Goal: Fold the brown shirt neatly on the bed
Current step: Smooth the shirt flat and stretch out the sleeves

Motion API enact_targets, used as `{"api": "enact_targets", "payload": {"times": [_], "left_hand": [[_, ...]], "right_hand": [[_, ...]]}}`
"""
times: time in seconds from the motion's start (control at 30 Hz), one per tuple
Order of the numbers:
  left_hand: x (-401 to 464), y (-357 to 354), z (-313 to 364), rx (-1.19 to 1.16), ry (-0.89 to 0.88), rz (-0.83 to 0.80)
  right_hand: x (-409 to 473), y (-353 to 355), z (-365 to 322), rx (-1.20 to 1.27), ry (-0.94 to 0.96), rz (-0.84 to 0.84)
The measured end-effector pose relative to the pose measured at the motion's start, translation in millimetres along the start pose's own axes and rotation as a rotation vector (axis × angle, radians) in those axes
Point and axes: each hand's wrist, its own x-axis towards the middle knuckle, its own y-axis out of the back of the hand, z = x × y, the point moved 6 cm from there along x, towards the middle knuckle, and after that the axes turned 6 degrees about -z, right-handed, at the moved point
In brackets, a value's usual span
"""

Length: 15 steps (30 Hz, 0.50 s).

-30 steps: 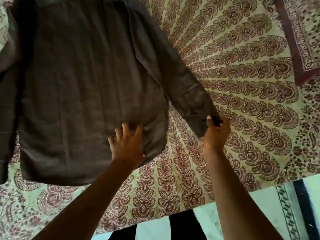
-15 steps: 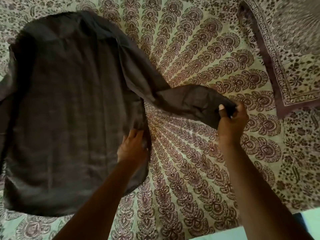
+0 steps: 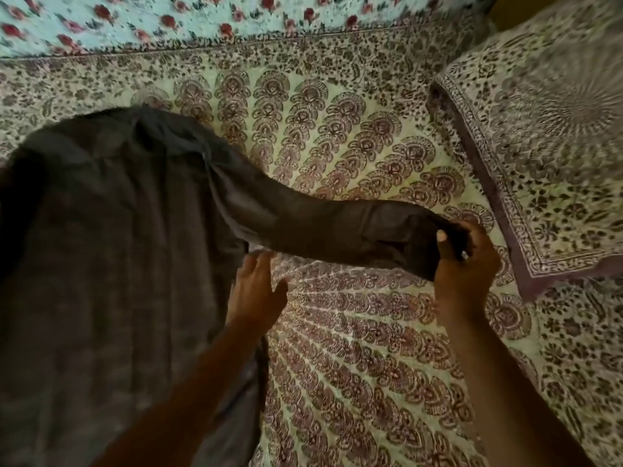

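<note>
Across the whole view spreads the bed [image 3: 337, 348], dressed in a pale sheet printed with maroon fan motifs, and I work over it looking down past both forearms. A second, rose-printed cloth [image 3: 135, 21] runs along the far edge, and a pillow [image 3: 546, 136] in matching print sits at the far right, well apart from the garment's body. Next in size is the brown shirt [image 3: 111, 264], lying flat on the left half of the bed with its collar end away from me; its body is spread out but shows soft ripples. From the shoulder, the shirt's sleeve [image 3: 320, 224] is lifted off the sheet and stretched rightward in a sagging arc. My right hand [image 3: 462, 261] pinches the cuff end, thumb on top and fingers curled beneath. My left hand [image 3: 256, 291] lies spread, fingers fairly straight, at the shirt's side edge just under the armpit; I cannot tell whether it presses the cloth or only touches it. I judge the fabric light, limp and thin: it droops wherever unsupported and will crease rather than hold a line. So I would keep the cuff as my hold, pin the side seam with the flat hand, and carry the sleeve across the back.
</note>
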Motion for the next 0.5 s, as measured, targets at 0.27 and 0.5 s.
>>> {"api": "enact_targets", "payload": {"times": [0.27, 0.5], "left_hand": [[105, -24, 70, 0.153, 0.005, 0.120], [183, -41, 100, 0.176, 0.094, 0.152]], "right_hand": [[121, 7, 34, -0.001, 0.010, -0.052], [236, 0, 69, -0.104, 0.103, -0.142]]}}
